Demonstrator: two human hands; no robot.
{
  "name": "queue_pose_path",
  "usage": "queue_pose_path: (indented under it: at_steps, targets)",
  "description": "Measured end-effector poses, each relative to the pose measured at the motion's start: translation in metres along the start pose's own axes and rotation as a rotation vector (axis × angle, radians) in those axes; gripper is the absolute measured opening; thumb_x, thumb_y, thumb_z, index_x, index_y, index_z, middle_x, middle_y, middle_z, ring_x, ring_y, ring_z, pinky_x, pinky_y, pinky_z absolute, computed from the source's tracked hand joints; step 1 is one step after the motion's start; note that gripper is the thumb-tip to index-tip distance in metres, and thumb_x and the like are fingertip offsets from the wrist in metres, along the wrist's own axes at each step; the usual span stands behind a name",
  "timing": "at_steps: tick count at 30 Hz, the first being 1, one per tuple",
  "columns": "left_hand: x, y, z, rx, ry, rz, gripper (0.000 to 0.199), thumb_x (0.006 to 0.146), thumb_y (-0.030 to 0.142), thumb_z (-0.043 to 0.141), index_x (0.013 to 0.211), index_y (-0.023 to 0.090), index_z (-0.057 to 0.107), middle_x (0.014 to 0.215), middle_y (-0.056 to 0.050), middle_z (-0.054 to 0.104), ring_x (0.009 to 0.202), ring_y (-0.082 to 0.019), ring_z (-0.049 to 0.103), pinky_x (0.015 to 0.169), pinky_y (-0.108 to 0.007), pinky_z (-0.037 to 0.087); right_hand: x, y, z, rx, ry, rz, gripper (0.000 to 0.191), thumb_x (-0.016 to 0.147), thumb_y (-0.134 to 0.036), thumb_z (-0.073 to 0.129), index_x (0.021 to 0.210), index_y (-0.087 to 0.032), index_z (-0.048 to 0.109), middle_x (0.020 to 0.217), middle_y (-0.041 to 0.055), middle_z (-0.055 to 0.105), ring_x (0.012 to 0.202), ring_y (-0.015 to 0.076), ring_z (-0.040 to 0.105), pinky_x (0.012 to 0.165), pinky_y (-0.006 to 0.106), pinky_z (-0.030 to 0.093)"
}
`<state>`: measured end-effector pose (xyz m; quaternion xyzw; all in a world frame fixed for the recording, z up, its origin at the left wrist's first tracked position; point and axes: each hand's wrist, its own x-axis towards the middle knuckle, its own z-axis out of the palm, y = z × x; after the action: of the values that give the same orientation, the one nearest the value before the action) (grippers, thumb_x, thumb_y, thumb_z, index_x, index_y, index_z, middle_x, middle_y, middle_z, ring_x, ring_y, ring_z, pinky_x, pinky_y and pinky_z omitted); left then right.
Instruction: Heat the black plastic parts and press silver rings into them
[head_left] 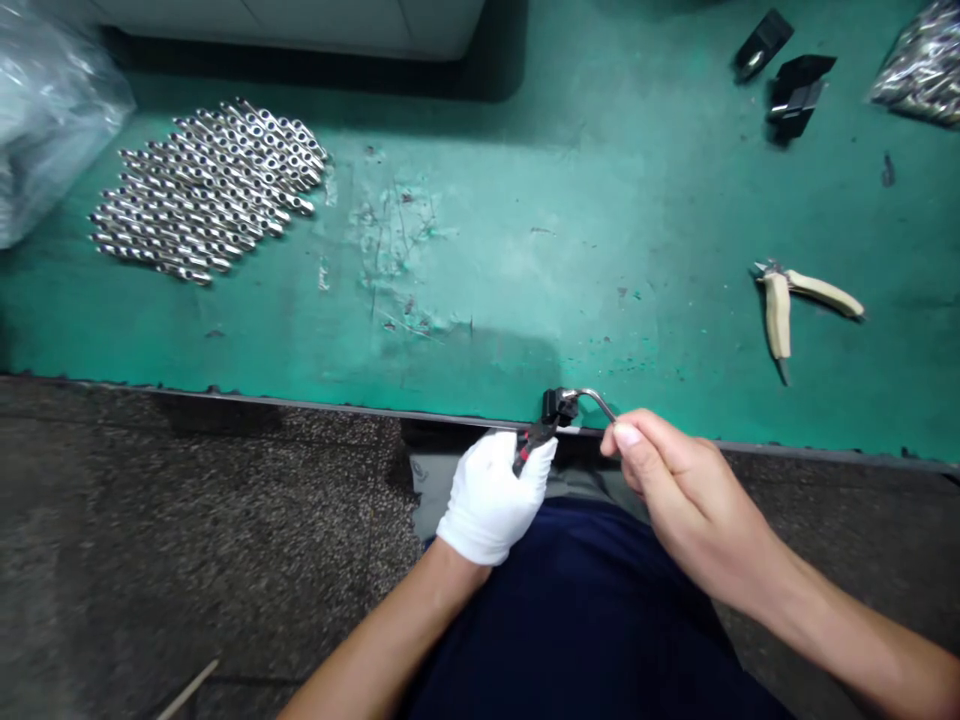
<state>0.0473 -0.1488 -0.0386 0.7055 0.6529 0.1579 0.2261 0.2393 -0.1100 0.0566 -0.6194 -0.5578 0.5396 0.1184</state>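
Hands at the near edge of a green worktop (540, 260). Left hand (491, 500): in a white glove, closed around a red-and-black tool (527, 446), its tip at a black block (553, 407). Right hand (667, 470): bare, pinching a bent metal rod (598, 400) whose left end reaches the block. Far left: metal tubes (210, 185) in slanting rows, near a clear bag (56, 110). Right: cutters (778, 310), cream handles spread. Far right: two black parts (763, 45) and a bag of metal pieces (924, 70).

White glove (491, 497), navy clothing (570, 620)
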Motion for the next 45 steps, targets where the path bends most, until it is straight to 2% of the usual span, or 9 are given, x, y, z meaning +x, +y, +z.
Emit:
queue_pose_path:
  at_steps: [3,8,13,19,23,26,33,39,45]
  targets:
    - [0.002,-0.005,-0.003,-0.014,-0.032,0.035,0.038,0.096,0.043,0.046,0.067,0.019,0.055,0.062,-0.003,0.057,0.058,-0.016,0.052,0.059,-0.028,0.036,0.001,-0.008,-0.011,-0.123,-0.081,0.01,0.028,0.106,-0.04,0.036,0.09,-0.025,0.053,0.063,-0.0069,0.044,0.057,0.0106,0.041,0.06,0.029,0.029]
    - [0.004,-0.006,-0.009,-0.041,-0.091,0.003,0.038,0.096,0.044,0.045,0.071,0.019,0.06,0.065,-0.004,0.062,0.06,-0.016,0.055,0.059,-0.027,0.037,0.008,-0.016,-0.025,-0.314,-0.175,0.035,0.035,0.106,-0.046,0.03,0.084,-0.024,0.047,0.067,-0.0056,0.052,0.061,0.0122,0.048,0.059,0.031,0.029]
    - [0.007,-0.009,-0.01,0.047,-0.096,0.027,0.044,0.096,0.049,0.043,0.069,0.019,0.06,0.062,-0.005,0.061,0.057,-0.018,0.055,0.057,-0.028,0.035,0.018,-0.027,-0.046,-0.517,-0.244,0.007,0.041,0.104,-0.05,0.03,0.077,-0.023,0.045,0.058,-0.0051,0.048,0.051,0.012,0.042,0.052,0.031,0.026]
    - [0.008,-0.013,-0.009,0.097,-0.102,0.068,0.048,0.095,0.053,0.041,0.065,0.019,0.059,0.06,-0.006,0.06,0.055,-0.019,0.054,0.056,-0.03,0.034,0.033,-0.047,-0.074,-0.501,-0.388,-0.037,0.043,0.102,-0.048,0.036,0.072,-0.021,0.048,0.063,-0.0015,0.053,0.054,0.0124,0.045,0.049,0.028,0.031]
    - [0.007,-0.01,-0.009,0.026,-0.115,0.033,0.046,0.096,0.05,0.041,0.069,0.019,0.06,0.063,-0.005,0.062,0.058,-0.018,0.055,0.059,-0.029,0.037,0.045,-0.041,-0.075,-0.339,-0.417,0.023,0.034,0.101,-0.039,0.039,0.076,-0.02,0.052,0.068,-0.0011,0.052,0.058,0.012,0.044,0.05,0.024,0.034]
    - [0.007,-0.008,-0.009,-0.011,-0.141,0.018,0.045,0.096,0.051,0.041,0.069,0.019,0.059,0.063,-0.005,0.061,0.059,-0.018,0.055,0.06,-0.029,0.038,0.053,-0.026,-0.074,-0.169,-0.451,0.119,0.033,0.101,-0.041,0.039,0.084,-0.02,0.059,0.064,-0.0029,0.046,0.053,0.0099,0.039,0.046,0.021,0.03]
    - [0.004,-0.01,-0.007,-0.08,-0.165,-0.003,0.039,0.096,0.046,0.045,0.07,0.019,0.057,0.061,-0.001,0.055,0.055,-0.015,0.049,0.058,-0.028,0.034,0.059,0.004,-0.071,0.496,-0.511,0.465,0.026,0.097,-0.04,0.048,0.081,-0.02,0.056,0.056,-0.0077,0.028,0.042,0.0062,0.016,0.033,0.019,0.012]
    - [-0.001,-0.007,-0.005,-0.103,-0.188,-0.057,0.038,0.096,0.045,0.043,0.068,0.02,0.05,0.062,0.0,0.051,0.056,-0.014,0.046,0.06,-0.028,0.033,0.055,0.011,-0.058,0.725,-0.516,0.543,0.022,0.095,-0.036,0.052,0.081,-0.02,0.056,0.057,-0.0088,0.026,0.043,0.005,0.01,0.031,0.015,0.009]
    - [-0.002,-0.004,-0.007,-0.16,-0.234,-0.113,0.037,0.097,0.044,0.041,0.07,0.02,0.05,0.064,0.0,0.053,0.058,-0.014,0.047,0.06,-0.028,0.034,0.052,0.013,-0.048,0.954,-0.629,0.566,0.019,0.094,-0.032,0.054,0.08,-0.02,0.052,0.057,-0.0098,0.023,0.043,0.004,0.006,0.031,0.011,0.01]
